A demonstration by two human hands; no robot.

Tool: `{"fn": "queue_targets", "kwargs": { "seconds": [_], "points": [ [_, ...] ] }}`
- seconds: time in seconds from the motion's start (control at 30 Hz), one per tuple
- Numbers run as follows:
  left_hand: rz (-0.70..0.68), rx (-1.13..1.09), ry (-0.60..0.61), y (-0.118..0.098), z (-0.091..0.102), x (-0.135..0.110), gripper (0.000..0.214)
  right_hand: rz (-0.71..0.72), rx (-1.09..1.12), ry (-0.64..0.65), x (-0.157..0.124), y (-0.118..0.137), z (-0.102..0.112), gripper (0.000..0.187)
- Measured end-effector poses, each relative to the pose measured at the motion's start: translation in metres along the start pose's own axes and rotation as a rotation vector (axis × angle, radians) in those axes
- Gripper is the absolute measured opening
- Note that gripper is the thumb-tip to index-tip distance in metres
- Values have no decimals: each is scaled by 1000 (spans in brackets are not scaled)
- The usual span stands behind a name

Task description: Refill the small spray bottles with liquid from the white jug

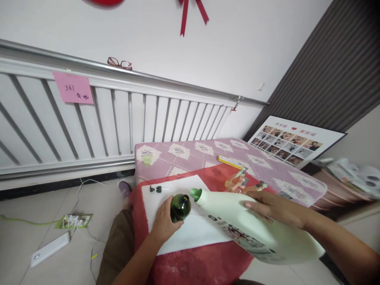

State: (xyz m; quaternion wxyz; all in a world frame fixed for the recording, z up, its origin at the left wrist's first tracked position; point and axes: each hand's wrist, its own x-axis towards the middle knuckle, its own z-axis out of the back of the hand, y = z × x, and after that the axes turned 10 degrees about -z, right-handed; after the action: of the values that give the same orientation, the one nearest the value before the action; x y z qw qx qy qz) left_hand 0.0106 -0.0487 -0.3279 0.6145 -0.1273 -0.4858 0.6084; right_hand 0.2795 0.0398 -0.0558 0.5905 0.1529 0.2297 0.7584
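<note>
The work in hand appears to be decanting from a large jug into a small bottle, and it looks to be at the pouring stage. The left hand [164, 223] is curled around the body of a dark green bottle [179, 209], holding it above the white cloth [190, 231], with its open mouth towards the jug. The right hand [267, 206] grips the large pale green detergent jug [255, 225] along its upper side, tipping it well over so that its green spout [196, 194] points at the bottle's mouth, just beside it.

The preparation seems done: the black pump head [156, 189] is out of the bottle and lies on the cloth, and the jug's spout is uncovered. A small translucent green cap [146, 159] sits apart on the patterned cover [187, 150]; it may belong to the jug.

No stream shows between spout and bottle, and the fill level cannot be told. As things stand, the jug is not set down, and neither the pump nor any cap is fitted.
</note>
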Motion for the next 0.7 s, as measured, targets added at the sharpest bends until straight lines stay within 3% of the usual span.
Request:
{"fn": "queue_targets", "kwargs": {
  "seconds": [0.07,0.1,0.7],
  "points": [
    [-7,3,6,0,0,0,90,-8,-94,351,1,7,2,38],
    [-11,2,5,0,0,0,91,-13,-129,441,1,10,3,40],
    [1,-28,33,-2,5,1,92,-58,-326,553,10,35,10,51]
  ]
}}
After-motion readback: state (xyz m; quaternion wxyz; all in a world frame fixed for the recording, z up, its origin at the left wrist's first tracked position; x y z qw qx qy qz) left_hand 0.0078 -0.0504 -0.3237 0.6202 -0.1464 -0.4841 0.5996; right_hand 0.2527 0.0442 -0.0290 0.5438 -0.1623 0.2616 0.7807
